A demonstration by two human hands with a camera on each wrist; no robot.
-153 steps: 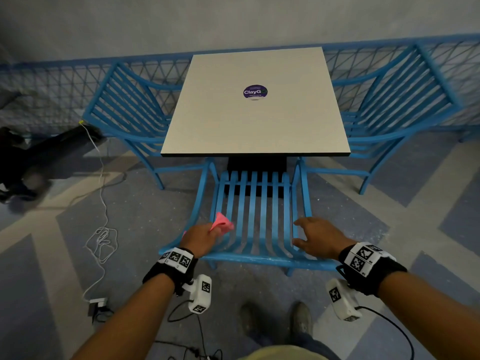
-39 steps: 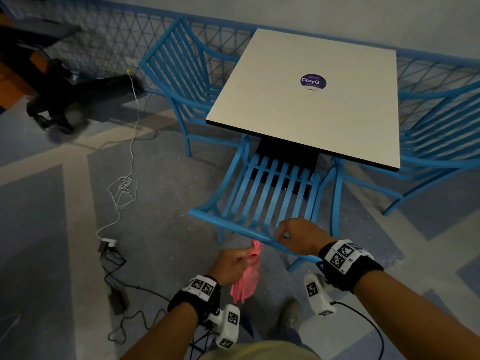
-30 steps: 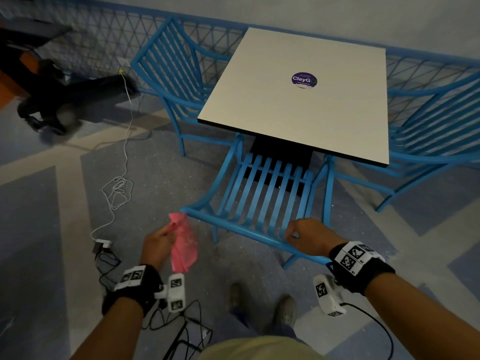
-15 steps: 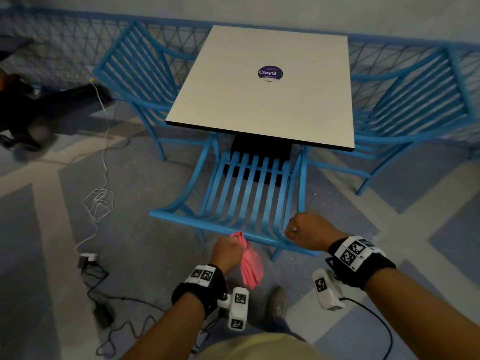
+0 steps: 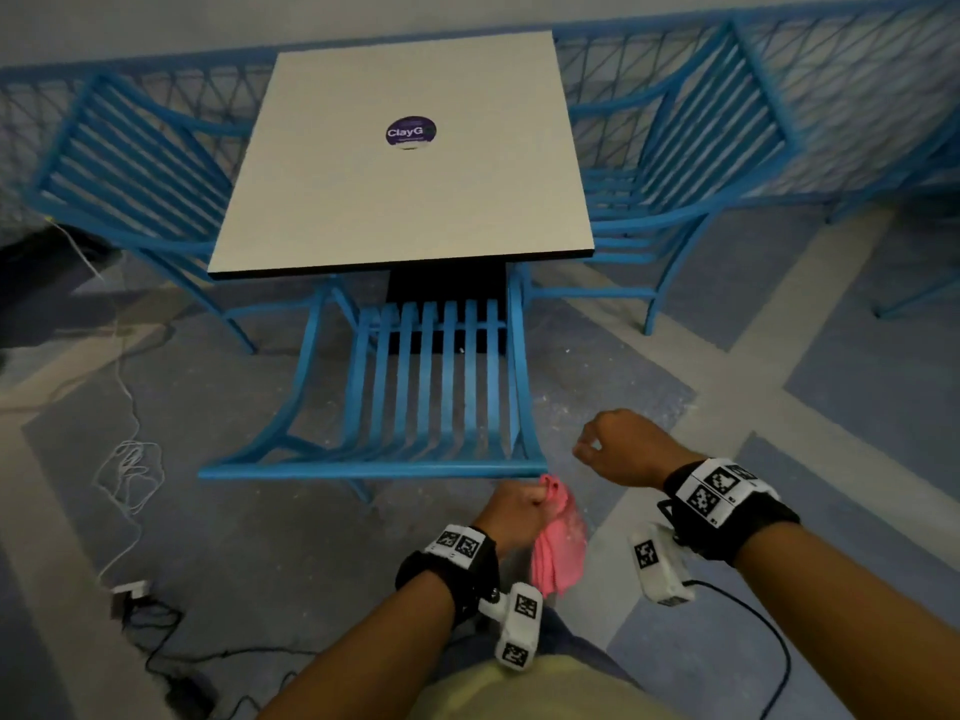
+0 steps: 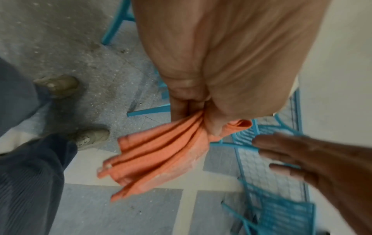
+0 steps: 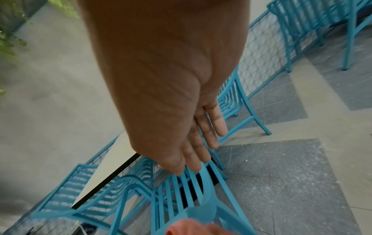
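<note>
Step in hand, as I read it: wiping down the blue slatted metal chair (image 5: 431,387) w/ the crumpled pink cloth (image 5: 558,550). My left hand (image 5: 514,511) has the cloth bunched, fingers (image 6: 179,106) and thumb clenched round its top, the rest hanging loose below. The cloth sits just under the right end of the chair's top rail (image 5: 363,469), close to it; can't tell if it touches. My right hand (image 5: 623,446) hangs free just right of that rail end, fingers (image 7: 216,122) released and holding nothing. The chair is tucked against the white square worktop (image 5: 405,200).

Next move, my guess: bring the cloth up onto the rail end or the right side post and drag it along. That needs a flatter pad of fabric than this bunch, and prob. the right hand back on the frame to steady it.

Vs 0.5 s ago: the right hand was fisted on the rail and is now off it and opened. The cloth was under the rail's middle and is now at its right end.
</note>
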